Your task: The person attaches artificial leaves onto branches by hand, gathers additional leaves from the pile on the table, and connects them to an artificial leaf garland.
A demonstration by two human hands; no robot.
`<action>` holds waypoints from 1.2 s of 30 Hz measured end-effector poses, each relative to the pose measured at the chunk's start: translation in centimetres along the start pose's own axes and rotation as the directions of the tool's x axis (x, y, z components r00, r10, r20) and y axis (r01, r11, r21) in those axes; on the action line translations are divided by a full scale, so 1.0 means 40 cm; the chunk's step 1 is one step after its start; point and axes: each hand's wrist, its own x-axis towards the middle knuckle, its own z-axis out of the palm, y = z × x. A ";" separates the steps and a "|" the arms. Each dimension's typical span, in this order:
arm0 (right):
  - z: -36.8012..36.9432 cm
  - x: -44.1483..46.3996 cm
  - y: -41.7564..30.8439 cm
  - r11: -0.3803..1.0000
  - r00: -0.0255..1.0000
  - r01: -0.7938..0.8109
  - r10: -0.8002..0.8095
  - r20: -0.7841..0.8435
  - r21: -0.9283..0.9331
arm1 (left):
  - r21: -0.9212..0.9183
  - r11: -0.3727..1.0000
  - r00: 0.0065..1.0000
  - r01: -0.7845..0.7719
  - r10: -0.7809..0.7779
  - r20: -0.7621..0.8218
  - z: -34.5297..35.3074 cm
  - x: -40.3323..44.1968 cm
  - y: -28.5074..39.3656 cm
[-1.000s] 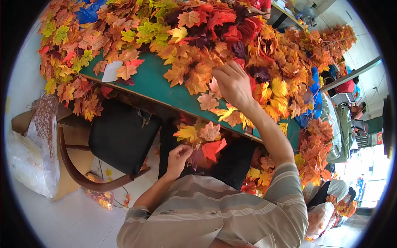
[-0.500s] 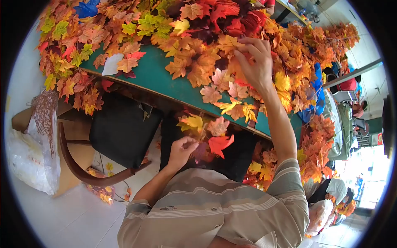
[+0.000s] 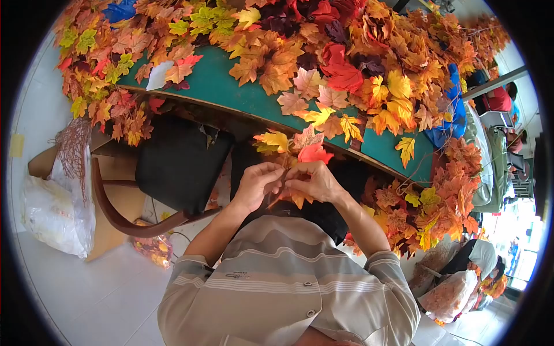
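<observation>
My left hand [image 3: 258,185] is closed in a pinch round the stem of a small spray of artificial maple leaves [image 3: 307,141], held in front of my lap. Yellow, pink and red leaves stand up above the fingers. My right hand [image 3: 317,181] meets it there, thumb and fingers pinched together at the stem. An orange leaf [image 3: 293,196] pokes out below the right fingers, and its stem is hidden between the hands. Just beyond lies the green table [image 3: 242,98], with loose pink and yellow leaves [image 3: 323,109] near its edge.
Heaps of orange, red and yellow leaves [image 3: 277,60] cover the far table. A black chair [image 3: 179,164] with a curved wooden arm stands at left, beside a white plastic bag [image 3: 60,213]. More leaves [image 3: 444,196] hang at right. People [image 3: 499,101] are in the background.
My right hand has come down from the leaf pile to my left hand, with an orange leaf now beneath it. The left hand still holds the spray.
</observation>
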 end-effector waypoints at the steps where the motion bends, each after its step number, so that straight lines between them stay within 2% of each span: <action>1: 0.001 -0.005 -0.001 0.997 0.997 -0.066 0.067 -0.024 0.032 | -0.042 0.999 0.999 0.035 -0.034 0.017 0.008 -0.007 0.009; 2: 0.004 -0.004 0.009 0.999 0.998 -0.016 0.018 -0.058 0.040 | -0.076 0.996 0.999 0.040 -0.039 0.013 0.019 -0.010 0.017; 5: 0.013 -0.008 -0.001 0.978 0.991 -0.035 0.061 -0.122 0.208 | -0.137 0.989 0.999 0.049 -0.047 0.023 0.022 -0.020 0.032; 9: 0.021 -0.025 -0.031 0.986 0.978 0.013 0.021 -0.206 0.164 | -0.097 0.995 0.999 0.029 -0.027 0.025 0.037 -0.037 0.045; 11: 0.032 -0.023 -0.019 0.990 0.962 0.090 -0.060 -0.265 0.105 | -0.089 0.996 0.999 0.016 -0.013 0.034 0.041 -0.039 0.049; 15: 0.024 -0.021 0.010 0.985 0.936 0.135 -0.162 -0.313 -0.108 | -0.022 1.000 0.999 -0.018 0.019 0.043 0.045 -0.042 0.056; 18: 0.019 -0.027 -0.003 0.991 0.948 0.129 -0.136 -0.286 -0.043 | -0.002 0.999 0.999 -0.034 0.034 0.033 0.048 -0.040 0.054; 21: 0.011 -0.029 -0.005 0.970 0.928 0.222 -0.241 -0.285 -0.098 | 0.002 0.998 0.998 -0.056 0.056 0.017 0.056 -0.041 0.054; 24: 0.019 -0.033 0.002 0.988 0.956 0.150 -0.139 -0.259 0.025 | 0.013 0.999 0.999 -0.049 0.049 0.019 0.062 -0.044 0.050; 27: 0.028 -0.036 0.006 0.990 0.962 0.122 -0.102 -0.254 0.067 | 0.017 0.998 0.998 -0.057 0.057 0.009 0.071 -0.048 0.051; 30: 0.032 -0.043 0.007 0.973 0.972 0.095 -0.044 -0.232 0.211 | 0.020 0.997 0.998 -0.069 0.069 -0.005 0.069 -0.049 0.043; 36: 0.031 -0.047 0.002 0.949 0.971 0.106 -0.035 -0.235 0.296 | -0.014 0.996 0.996 -0.085 0.085 -0.014 0.073 -0.048 0.038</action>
